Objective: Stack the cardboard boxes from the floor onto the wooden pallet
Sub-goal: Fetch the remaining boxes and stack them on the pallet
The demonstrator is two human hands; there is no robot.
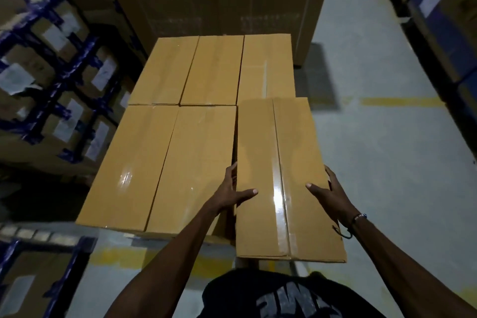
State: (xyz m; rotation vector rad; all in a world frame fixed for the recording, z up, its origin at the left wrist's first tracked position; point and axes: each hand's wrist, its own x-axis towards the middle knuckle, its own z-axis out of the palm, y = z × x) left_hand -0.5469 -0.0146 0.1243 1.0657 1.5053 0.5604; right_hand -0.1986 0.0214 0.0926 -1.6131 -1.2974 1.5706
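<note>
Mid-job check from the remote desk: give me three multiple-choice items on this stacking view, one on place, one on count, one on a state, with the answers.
1. Where is the tan cardboard box held by both hands?
A. near right corner of the layer
B. far left corner
C. on the floor by the blue-strapped cartons

2. How many tan boxes already lie flat in the layer?
A. three
B. five
C. eight

3. How do the hands hold the box?
A. one hand only
B. both flat on top
C. one on each long side, thumbs on top

Answers:
1 A, it fills the open gap beside the near middle box.
2 B, three far, two near.
3 C, left hand and right hand flank it.
</note>
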